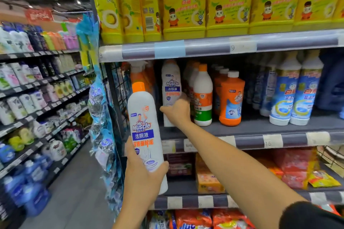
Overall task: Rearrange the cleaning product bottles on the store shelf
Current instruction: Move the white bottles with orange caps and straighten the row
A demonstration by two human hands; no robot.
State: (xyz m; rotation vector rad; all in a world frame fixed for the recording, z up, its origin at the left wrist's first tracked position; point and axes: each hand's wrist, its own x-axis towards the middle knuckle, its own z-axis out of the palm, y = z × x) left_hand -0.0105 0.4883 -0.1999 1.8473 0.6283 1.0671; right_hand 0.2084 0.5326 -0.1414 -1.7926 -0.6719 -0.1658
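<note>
On middle shelf (260, 128), right hand (177, 111) gripping white bottle (170, 87), orange-and-green bottle (202, 96) just beside

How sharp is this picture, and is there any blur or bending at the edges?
Head view: the white bottle in the left hand is sharp and its label readable; the bottle under the right hand is softer, slightly motion-blurred; the yellow jugs up top look smeared; wide-angle distortion bows the shelf edge and tilts the left aisle; lighting is even, without strong glare.

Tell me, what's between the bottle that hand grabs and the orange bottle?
In the head view, one white bottle with an orange cap stands between the grabbed bottle and the orange bottle.
</note>
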